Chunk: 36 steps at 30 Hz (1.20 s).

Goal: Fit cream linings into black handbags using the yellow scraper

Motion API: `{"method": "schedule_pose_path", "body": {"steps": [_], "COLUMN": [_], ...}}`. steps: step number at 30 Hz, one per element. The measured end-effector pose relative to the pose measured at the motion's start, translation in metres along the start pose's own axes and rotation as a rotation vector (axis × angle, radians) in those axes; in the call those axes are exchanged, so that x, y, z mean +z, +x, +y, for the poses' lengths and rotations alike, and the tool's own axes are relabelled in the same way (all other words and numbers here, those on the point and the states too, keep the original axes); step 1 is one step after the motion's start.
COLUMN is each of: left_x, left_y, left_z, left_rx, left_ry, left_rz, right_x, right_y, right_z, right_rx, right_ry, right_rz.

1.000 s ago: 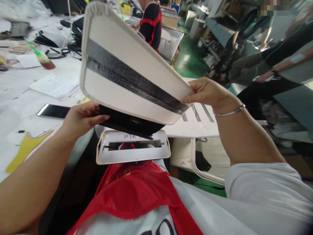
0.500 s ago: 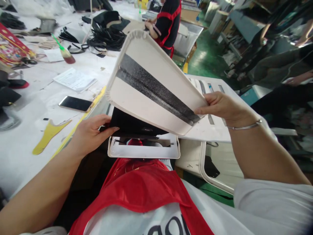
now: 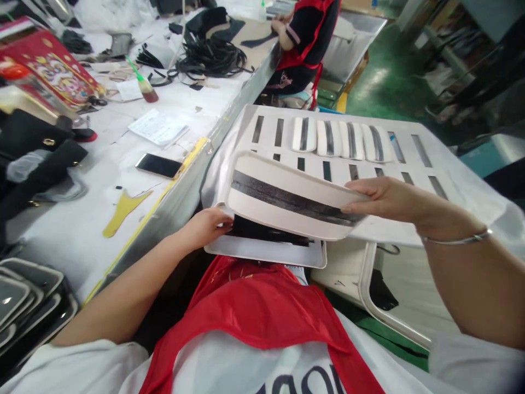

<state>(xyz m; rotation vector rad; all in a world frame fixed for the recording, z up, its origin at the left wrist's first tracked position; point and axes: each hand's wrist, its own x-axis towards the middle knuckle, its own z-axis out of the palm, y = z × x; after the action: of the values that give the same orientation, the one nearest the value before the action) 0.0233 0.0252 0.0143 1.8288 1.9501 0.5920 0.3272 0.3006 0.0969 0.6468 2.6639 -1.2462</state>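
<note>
My right hand [image 3: 389, 200] pinches the right end of a cream panel [image 3: 283, 219] with rounded corners and a dark stripe along its length. The panel tilts over my lap, striped face toward me. Below it, my left hand [image 3: 207, 227] is closed at the left edge of a black flat piece [image 3: 262, 233], mostly hidden under the panel. This piece lies in or just over a shallow white tray-like part [image 3: 266, 251] with a raised rim, against my red apron [image 3: 246, 312].
Beyond the panel, a white slotted board [image 3: 262, 158] bears several small striped cream pieces [image 3: 328, 139]. On the left table lie a phone [image 3: 159, 165], papers [image 3: 158, 128], a yellow template [image 3: 125, 210] and a glue bottle [image 3: 146, 88]. A co-worker [image 3: 305, 49] sits ahead.
The cream panel has come down and lies flatter. My left hand has lowered the black piece toward the white tray-like part. My view has turned left, and the slotted board shows more.
</note>
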Motion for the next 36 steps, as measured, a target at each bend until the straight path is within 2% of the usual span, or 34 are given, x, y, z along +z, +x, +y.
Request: {"method": "schedule_pose_path", "body": {"steps": [2, 4, 8, 11, 15, 17, 20, 24, 29, 33, 36], "left_x": [-0.002, -0.006, -0.009, -0.008, -0.008, -0.008, -0.007, -0.007, -0.009, -0.013, -0.015], "left_y": [-0.002, -0.006, -0.015, -0.016, -0.009, -0.006, -0.003, -0.003, -0.001, -0.003, -0.008], "left_z": [-0.005, -0.009, -0.014, -0.014, -0.018, -0.022, -0.028, -0.030, -0.026, -0.024, -0.025], "left_rx": [-0.095, -0.231, -0.407, -0.433, -0.490, -0.502, -0.498, -0.543, -0.508, -0.466, -0.464], "left_ry": [-0.063, -0.197, -0.459, -0.415, -0.180, -0.129, -0.163, -0.182, -0.066, 0.062, 0.109], "left_rz": [0.005, 0.077, 0.197, 0.188, 0.243, 0.213, 0.127, 0.084, 0.017, -0.019, -0.049], "right_x": [0.005, 0.013, 0.029, 0.037, 0.043, 0.046, 0.050, 0.054, 0.054, 0.059, 0.063], "right_y": [0.007, 0.020, 0.049, 0.066, 0.079, 0.082, 0.084, 0.087, 0.088, 0.092, 0.097], "right_z": [-0.002, -0.005, -0.009, -0.004, 0.004, 0.007, 0.008, 0.006, 0.005, -0.001, -0.005], "right_rx": [0.007, -0.024, -0.049, -0.022, -0.008, -0.007, 0.009, -0.004, -0.063, -0.020, -0.037], "right_ry": [-0.098, -0.126, 0.020, 0.114, 0.139, 0.148, 0.125, -0.027, -0.247, -0.385, -0.389], "right_rz": [-0.063, -0.123, -0.282, -0.362, -0.445, -0.481, -0.487, -0.459, -0.422, -0.384, -0.416]}}
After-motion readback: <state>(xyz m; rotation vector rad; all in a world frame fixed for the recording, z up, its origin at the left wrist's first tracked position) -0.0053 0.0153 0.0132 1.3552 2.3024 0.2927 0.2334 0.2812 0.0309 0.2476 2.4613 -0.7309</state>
